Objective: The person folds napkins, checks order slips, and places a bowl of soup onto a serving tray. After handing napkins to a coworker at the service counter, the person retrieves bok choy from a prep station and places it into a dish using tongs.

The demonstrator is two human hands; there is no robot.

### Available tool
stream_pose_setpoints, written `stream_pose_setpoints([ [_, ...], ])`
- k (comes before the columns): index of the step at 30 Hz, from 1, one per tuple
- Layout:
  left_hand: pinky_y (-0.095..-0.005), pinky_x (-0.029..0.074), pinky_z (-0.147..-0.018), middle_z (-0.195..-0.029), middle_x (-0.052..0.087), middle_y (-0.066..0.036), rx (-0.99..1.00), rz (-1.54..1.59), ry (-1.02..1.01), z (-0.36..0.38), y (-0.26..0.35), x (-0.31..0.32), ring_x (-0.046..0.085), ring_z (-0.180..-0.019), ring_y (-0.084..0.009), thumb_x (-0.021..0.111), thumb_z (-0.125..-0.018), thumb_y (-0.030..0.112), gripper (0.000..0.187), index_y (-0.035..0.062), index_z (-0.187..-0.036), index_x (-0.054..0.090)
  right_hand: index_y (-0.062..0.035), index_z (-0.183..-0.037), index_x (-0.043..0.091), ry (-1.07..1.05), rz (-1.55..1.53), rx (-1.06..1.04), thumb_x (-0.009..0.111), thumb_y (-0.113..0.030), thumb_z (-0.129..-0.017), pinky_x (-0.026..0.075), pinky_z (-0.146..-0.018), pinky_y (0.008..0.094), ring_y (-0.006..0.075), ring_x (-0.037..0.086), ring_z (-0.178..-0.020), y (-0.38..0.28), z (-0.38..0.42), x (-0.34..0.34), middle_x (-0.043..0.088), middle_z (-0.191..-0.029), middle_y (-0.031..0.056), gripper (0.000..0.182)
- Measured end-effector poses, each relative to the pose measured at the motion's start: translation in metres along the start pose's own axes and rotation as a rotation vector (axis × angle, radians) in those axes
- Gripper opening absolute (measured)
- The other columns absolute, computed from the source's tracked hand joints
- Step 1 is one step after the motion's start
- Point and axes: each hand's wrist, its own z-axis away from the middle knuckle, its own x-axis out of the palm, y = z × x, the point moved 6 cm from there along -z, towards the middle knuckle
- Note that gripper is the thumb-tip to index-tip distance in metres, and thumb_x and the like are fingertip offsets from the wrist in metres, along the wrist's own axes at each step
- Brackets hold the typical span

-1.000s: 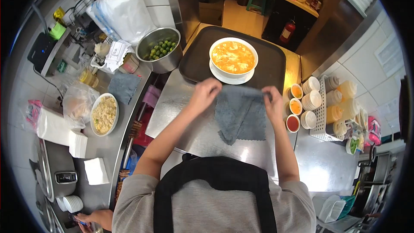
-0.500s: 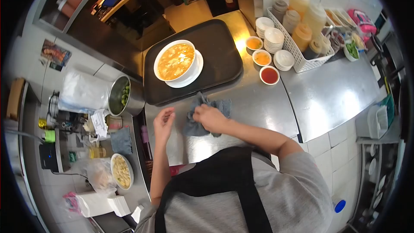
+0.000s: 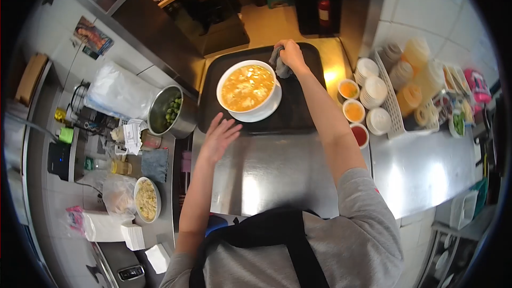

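A bunched grey cloth (image 3: 280, 64) is gripped by my right hand (image 3: 290, 55), over the back part of the black tray (image 3: 301, 109). On the tray a white bowl of orange soup (image 3: 247, 87) rests on a white saucer (image 3: 269, 109), just left of the cloth. My left hand (image 3: 217, 137) hovers by the tray's front edge, fingers spread, holding nothing. Whether the cloth presses on the tray or only touches the bowl's side is hard to make out.
Sauce cups (image 3: 353, 111), stacked white dishes (image 3: 375, 93) and a white basket of bottles (image 3: 397, 122) stand to the right. A metal pot of green limes (image 3: 166, 111) sits left of the tray. A bowl of pale food (image 3: 146, 200) is at lower left.
My right hand has carried the cloth from the steel counter forward onto the tray, beside the bowl. My left hand has opened its fingers. The camera view has shifted.
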Motion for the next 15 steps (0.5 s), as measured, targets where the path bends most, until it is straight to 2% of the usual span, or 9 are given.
stream_pose_setpoints([
  [2,-0.0369,0.044,-0.092,-0.130,0.037,-0.025,-0.024,0.107,0.017,-0.008,0.000,0.012,0.049,-0.114,-0.0339,0.051,-0.091,0.029,0.049,0.0103,-0.132,0.032,-0.0069,-0.098,0.065,-0.373,-0.049,-0.077,0.046,0.002,-0.068,0.044,-0.087,0.0328,0.0274,0.059,-0.096,-0.005,-0.018,0.053,0.061,-0.102,0.0173,0.036],
  [3,-0.0355,0.044,-0.093,-0.129,0.036,-0.027,-0.065,0.201,0.014,-0.012,-0.001,0.016,0.046,-0.116,-0.0364,0.047,-0.093,0.034,0.044,0.0122,-0.129,0.036,-0.0047,-0.101,0.064,-0.599,-0.216,-0.130,0.043,0.004,-0.069,0.045,-0.086,0.0311,0.0221,0.059,-0.095,0.005,-0.027,0.089,0.063,-0.104,0.0136,0.040],
  [4,-0.0355,0.044,-0.093,-0.129,0.036,-0.027,-0.060,0.210,0.027,-0.017,0.001,0.015,0.046,-0.116,-0.0364,0.047,-0.093,0.034,0.044,0.0122,-0.129,0.036,-0.0047,-0.101,0.064,-0.614,-0.218,-0.135,0.043,0.004,-0.069,0.045,-0.086,0.0311,0.0221,0.059,-0.095,0.001,-0.027,0.092,0.063,-0.104,0.0136,0.040],
  [6,-0.0352,0.043,-0.095,-0.130,0.031,-0.031,-0.071,0.333,-0.076,-0.025,0.002,0.018,0.044,-0.119,-0.0364,0.045,-0.093,0.038,0.042,0.0122,-0.125,0.038,-0.0016,-0.105,0.062,-0.846,-0.487,0.194,0.040,0.005,-0.069,0.046,-0.085,0.0307,0.0202,0.059,-0.094,-0.002,-0.008,0.092,0.062,-0.105,0.0121,0.042],
  [8,-0.0359,0.043,-0.095,-0.130,0.031,-0.032,-0.068,0.376,-0.070,-0.026,0.003,0.017,0.044,-0.118,-0.0367,0.046,-0.092,0.040,0.042,0.0124,-0.123,0.039,-0.0005,-0.112,0.060,-0.862,-0.579,0.290,0.039,0.007,-0.071,0.046,-0.085,0.0284,0.0193,0.058,-0.095,-0.004,0.013,0.072,0.061,-0.107,0.0137,0.046],
  [12,-0.0410,0.043,-0.094,-0.131,0.031,-0.028,-0.062,0.344,-0.095,-0.021,0.004,0.018,0.045,-0.118,-0.0362,0.048,-0.089,0.044,0.045,0.0150,-0.123,0.040,-0.0026,-0.122,0.054,-0.382,-0.671,0.321,0.038,0.006,-0.077,0.046,-0.079,0.0232,0.0137,0.057,-0.089,0.008,0.070,0.032,0.060,-0.107,0.0115,0.048],
  [13,-0.0432,0.043,-0.094,-0.131,0.031,-0.026,-0.057,0.325,-0.112,-0.019,0.004,0.019,0.045,-0.118,-0.0361,0.049,-0.088,0.045,0.045,0.0161,-0.122,0.040,-0.0052,-0.119,0.057,-0.193,-0.732,0.176,0.040,0.007,-0.076,0.046,-0.069,0.0228,0.0120,0.055,-0.076,0.010,0.089,0.027,0.063,-0.100,0.0075,0.048],
  [14,-0.0432,0.043,-0.094,-0.131,0.031,-0.026,-0.056,0.333,-0.121,-0.019,0.004,0.019,0.045,-0.118,-0.0361,0.049,-0.088,0.045,0.045,0.0161,-0.122,0.040,-0.0056,-0.121,0.055,-0.133,-0.617,0.306,0.040,0.009,-0.076,0.043,-0.081,0.0242,0.0162,0.057,-0.092,-0.002,0.116,0.015,0.061,-0.109,0.0111,0.050],
  [15,-0.0454,0.042,-0.094,-0.132,0.030,-0.025,-0.070,0.344,-0.129,-0.019,0.003,0.018,0.044,-0.118,-0.0356,0.050,-0.088,0.045,0.045,0.0181,-0.122,0.040,-0.0059,-0.122,0.054,-0.044,-0.619,0.309,0.040,0.010,-0.076,0.040,-0.088,0.0254,0.0199,0.054,-0.104,-0.007,0.137,0.015,0.059,-0.114,0.0141,0.051],
])
